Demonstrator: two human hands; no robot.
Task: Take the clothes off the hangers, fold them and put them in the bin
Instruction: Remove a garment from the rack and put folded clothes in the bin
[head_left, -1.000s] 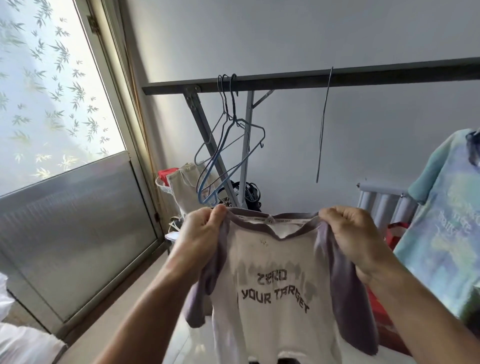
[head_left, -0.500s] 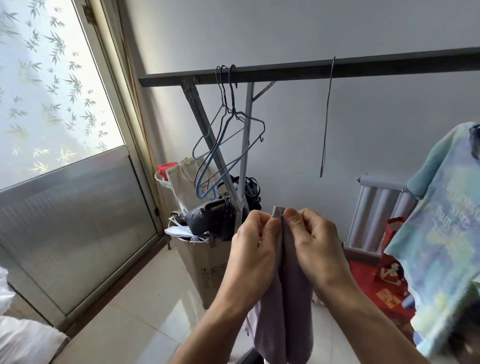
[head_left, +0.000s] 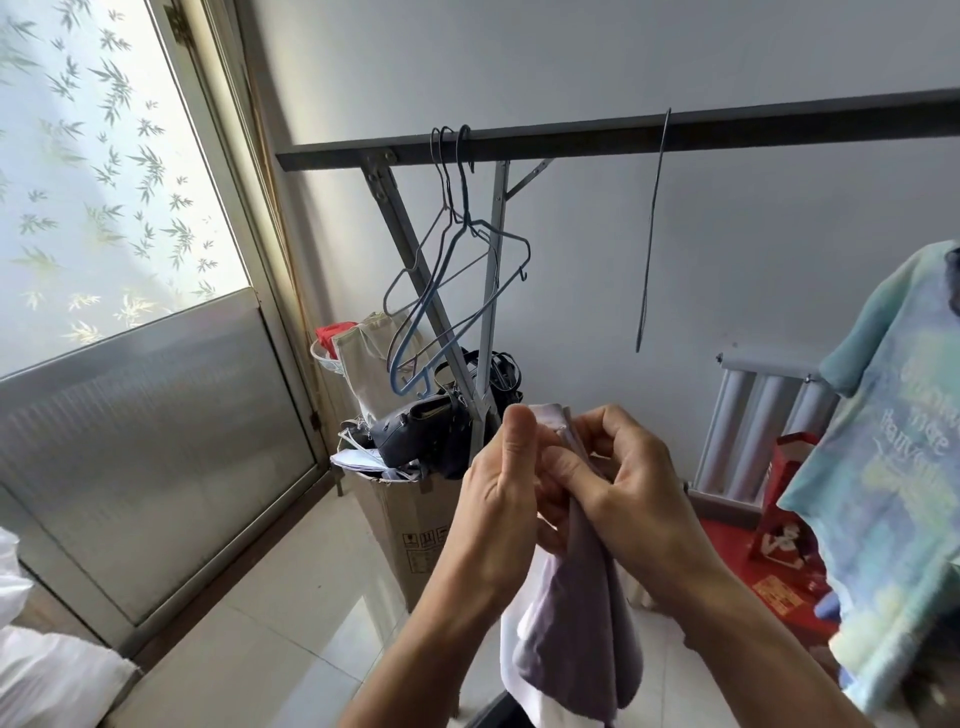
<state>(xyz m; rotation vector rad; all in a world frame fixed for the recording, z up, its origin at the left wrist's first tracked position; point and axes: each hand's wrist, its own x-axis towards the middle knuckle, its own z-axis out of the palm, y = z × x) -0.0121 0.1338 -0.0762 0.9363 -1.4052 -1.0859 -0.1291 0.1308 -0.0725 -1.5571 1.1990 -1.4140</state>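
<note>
the purple and white shirt (head_left: 571, 623) is draping as soft, matt cloth, and the tie-dye shirt (head_left: 893, 467) is showing matt cloth under a pale print. the rail (head_left: 571, 140) is appearing as dark, dull-finished metal; the hangers (head_left: 457, 291) are showing thin, smooth wire, some of it blue-coated. the floor tiles (head_left: 291, 587) are gleaming glossy and reflecting window light. the box (head_left: 415, 525) is looking like brown, matt cardboard. the black bag (head_left: 415, 431) is carrying a faint leather-like sheen. the radiator (head_left: 748, 415) is showing smooth, pale painted metal, the window (head_left: 104, 182) is glowing as frosted glass, and the panel (head_left: 156, 441) below it is looking finely ribbed and satin.
</note>
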